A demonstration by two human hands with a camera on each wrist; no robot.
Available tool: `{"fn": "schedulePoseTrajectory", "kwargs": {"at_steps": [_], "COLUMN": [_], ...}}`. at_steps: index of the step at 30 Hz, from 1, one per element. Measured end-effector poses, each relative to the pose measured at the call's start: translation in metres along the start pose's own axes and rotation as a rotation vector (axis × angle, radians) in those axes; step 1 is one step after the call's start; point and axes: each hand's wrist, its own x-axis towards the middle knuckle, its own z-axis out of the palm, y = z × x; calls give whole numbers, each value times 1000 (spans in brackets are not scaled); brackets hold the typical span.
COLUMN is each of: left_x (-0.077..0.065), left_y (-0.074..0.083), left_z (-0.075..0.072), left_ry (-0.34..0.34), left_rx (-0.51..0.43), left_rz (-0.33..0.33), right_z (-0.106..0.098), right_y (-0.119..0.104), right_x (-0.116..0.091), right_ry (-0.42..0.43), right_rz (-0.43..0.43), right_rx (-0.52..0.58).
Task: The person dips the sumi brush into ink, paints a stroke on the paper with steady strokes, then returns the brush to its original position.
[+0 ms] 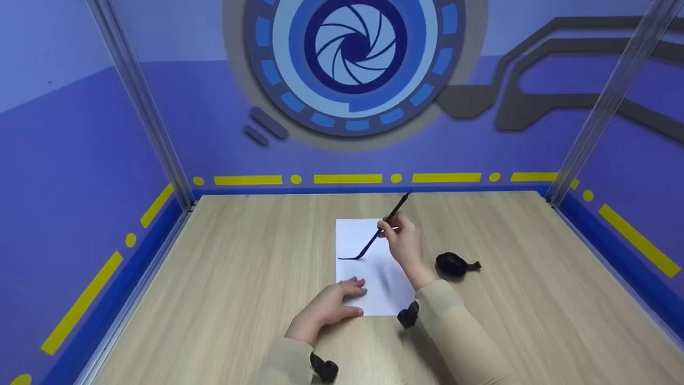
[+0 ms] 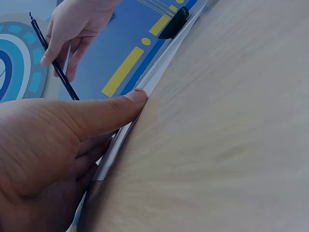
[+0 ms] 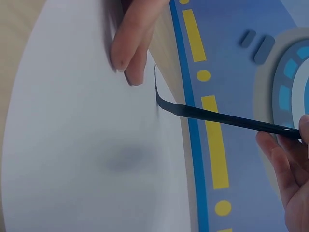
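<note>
My right hand [image 1: 405, 241] pinches a dark writing brush [image 1: 371, 242] partway up its shaft. The brush slants over a white sheet of paper [image 1: 354, 238], its tip bent against the surface in the right wrist view. A thin black stroke [image 3: 155, 76] runs from the tip toward the paper's left edge. At the sheet's lower left, my left hand [image 1: 332, 303] rests flat with fingers spread. Its thumb [image 2: 130, 98] lies at the paper's near edge in the left wrist view.
A small round black dish [image 1: 450, 265] with a short stub stands right of the paper on the wooden table [image 1: 256, 256]. Blue-purple panels [image 1: 176, 117] and metal posts [image 1: 598, 117] enclose the table at back and sides. Black wrist cameras [image 1: 325, 368] sit at both sleeves.
</note>
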Motion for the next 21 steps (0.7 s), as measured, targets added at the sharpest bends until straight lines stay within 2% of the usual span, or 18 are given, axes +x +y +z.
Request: {"fn": "schedulePoseTrajectory", "kwargs": {"at_steps": [5, 21], "left_x": [1, -1], "left_y": [0, -1], "left_z": [0, 0], "left_ry": [-8, 5], "left_rx": [-12, -40], "left_rz": [-19, -1], "right_z": [-2, -10], "right_y": [0, 2], "right_x": [0, 0], "right_ry": [-5, -16], "right_rz": [10, 53], "right_rx": [5, -23]}}
